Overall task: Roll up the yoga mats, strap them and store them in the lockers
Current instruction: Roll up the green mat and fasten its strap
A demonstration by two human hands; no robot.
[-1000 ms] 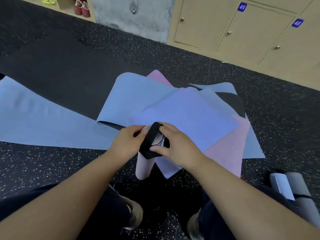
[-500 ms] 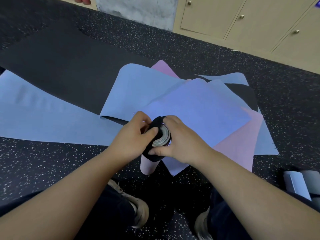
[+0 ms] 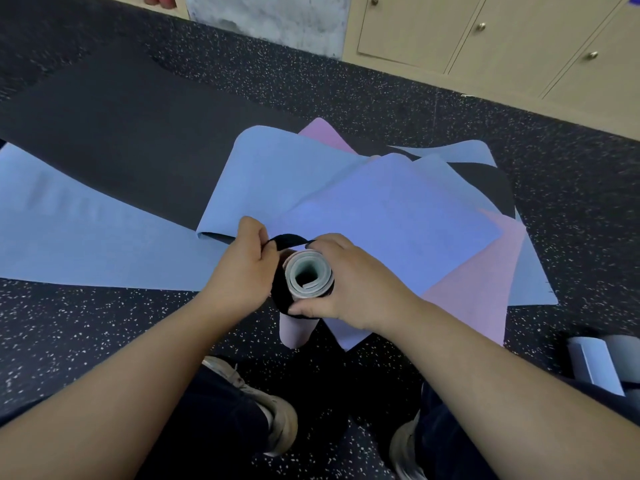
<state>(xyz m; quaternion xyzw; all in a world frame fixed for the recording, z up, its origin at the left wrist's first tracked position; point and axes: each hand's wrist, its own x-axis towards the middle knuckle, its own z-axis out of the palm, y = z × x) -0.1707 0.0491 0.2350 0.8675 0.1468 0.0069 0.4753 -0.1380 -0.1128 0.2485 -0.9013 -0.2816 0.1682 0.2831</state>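
Left hand [image 3: 242, 268] pinches the black strap [image 3: 289, 240] at the top of the upright pink roll [image 3: 297, 332]; right hand [image 3: 349, 282] grips roll and strap together. Roll stands on the floor [image 3: 86, 327] before the feet, at the near edge of the spread mats [image 3: 388, 220]. Lockers [image 3: 502, 39] line the far right.

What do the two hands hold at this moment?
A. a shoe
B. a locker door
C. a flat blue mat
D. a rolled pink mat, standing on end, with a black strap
D: the left hand and right hand grip the upright rolled pink mat, the black strap looped around its top.
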